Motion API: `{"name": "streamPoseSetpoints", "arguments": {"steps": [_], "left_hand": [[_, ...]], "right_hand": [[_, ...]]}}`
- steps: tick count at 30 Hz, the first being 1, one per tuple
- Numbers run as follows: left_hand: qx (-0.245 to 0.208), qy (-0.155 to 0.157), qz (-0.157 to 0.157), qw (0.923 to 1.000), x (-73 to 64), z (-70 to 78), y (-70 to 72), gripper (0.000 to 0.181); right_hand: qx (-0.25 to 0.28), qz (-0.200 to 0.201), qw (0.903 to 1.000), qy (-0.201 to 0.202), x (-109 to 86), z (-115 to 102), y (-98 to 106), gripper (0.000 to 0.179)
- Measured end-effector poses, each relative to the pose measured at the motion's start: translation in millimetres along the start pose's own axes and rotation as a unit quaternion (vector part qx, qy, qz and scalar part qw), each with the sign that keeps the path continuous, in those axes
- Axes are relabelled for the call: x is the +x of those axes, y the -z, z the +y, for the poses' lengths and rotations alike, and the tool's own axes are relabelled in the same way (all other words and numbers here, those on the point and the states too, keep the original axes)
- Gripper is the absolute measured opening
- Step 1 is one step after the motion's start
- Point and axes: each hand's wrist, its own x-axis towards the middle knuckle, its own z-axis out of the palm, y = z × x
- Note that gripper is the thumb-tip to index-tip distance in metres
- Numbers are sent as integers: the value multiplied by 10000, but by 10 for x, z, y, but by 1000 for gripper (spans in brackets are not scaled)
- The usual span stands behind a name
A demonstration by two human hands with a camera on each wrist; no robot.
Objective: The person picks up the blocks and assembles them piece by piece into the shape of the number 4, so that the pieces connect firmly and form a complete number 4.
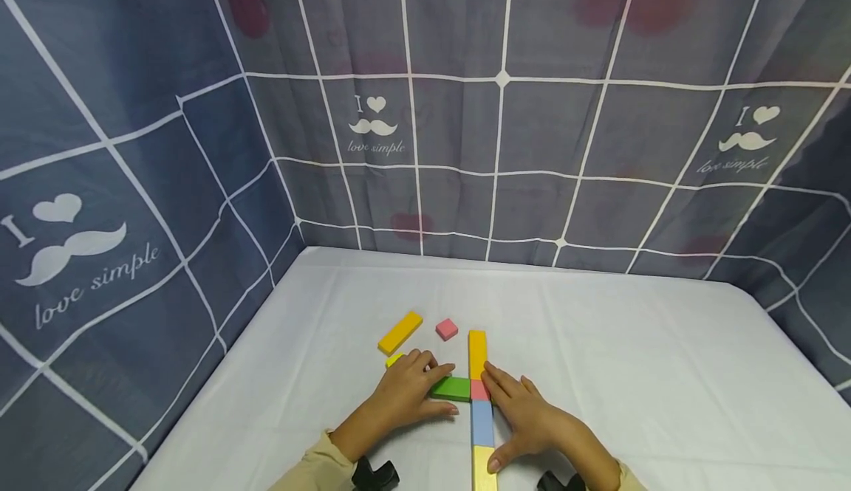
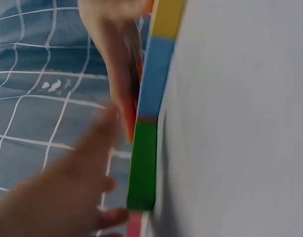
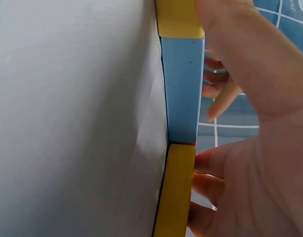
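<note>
Wooden blocks form a line on the white cloth: an orange-yellow block (image 1: 477, 351), a pink square block (image 1: 479, 390), a blue block (image 1: 482, 424) and a pale yellow block (image 1: 483, 469). A green block (image 1: 453, 389) juts left from the pink one. Around the green block's outer end is my left hand (image 1: 407, 389), index finger at its far edge, thumb spread apart on the near side. My right hand (image 1: 532, 419) lies along the line's right side, extended fingertips touching near the pink and orange-yellow blocks, thumb on the pale yellow one. The right wrist view shows the blue block (image 3: 182, 89) beside that hand.
Beyond my left hand lie a loose orange-yellow block (image 1: 400, 333) and a loose pink block (image 1: 447, 329). A bright yellow piece (image 1: 394, 359) is partly hidden by that hand. Dark checked curtains (image 1: 459, 122) surround the white-covered table (image 1: 631, 343).
</note>
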Motion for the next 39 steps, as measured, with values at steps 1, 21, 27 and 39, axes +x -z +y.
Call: {"name": "streamPoseSetpoints", "arguments": {"steps": [1,21,27,39], "left_hand": [[-18,37,-83,10000,3,-24,29,63],[-267,1025,-1068,9886,-28,-400,280,60],[-318,1024,-1043,9888,-73,-410,265,53],[-126,1126,-819,9902,-65,-430,265,53]], "right_hand": [[22,-5,10000,-10,-3,-2,1,122],[87,14,10000,-16,-20,-22,20,121],[121,-10,9999,16,-32,-23,11,121],[141,-25,9999,-1,-24,-9,22,122]]}}
